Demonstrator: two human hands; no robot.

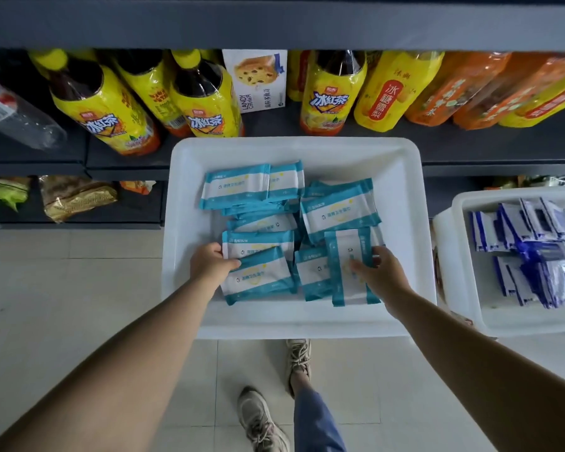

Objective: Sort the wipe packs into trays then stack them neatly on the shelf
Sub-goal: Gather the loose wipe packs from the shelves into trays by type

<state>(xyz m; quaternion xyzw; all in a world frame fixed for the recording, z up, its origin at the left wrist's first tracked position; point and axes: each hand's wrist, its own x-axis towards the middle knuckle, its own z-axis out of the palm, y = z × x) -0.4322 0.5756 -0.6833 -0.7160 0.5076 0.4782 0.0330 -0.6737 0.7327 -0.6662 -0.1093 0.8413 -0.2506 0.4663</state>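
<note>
Both hands are down in the tray, each on a wipe pack.

The left hand (213,263) pinches the edge of a teal-and-white plastic wipe pack (258,276); the right hand (381,271) grips an upright teal-and-white pack (349,256). More teal packs (338,210) lie beyond the fingers in the white plastic tray (190,223). Right of the right hand, a second white tray (460,275) holds blue-and-white packs (535,252). Above sits the dark shelf (470,145) with yellow tea bottles (206,99).

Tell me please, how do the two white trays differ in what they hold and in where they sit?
The middle tray holds teal-and-white wipe packs lying mostly flat; the right tray holds dark-blue-and-white packs, many on edge. The middle tray is fully in view, with both hands in it; the right tray is cut off by the frame. Both are white plastic.
</note>
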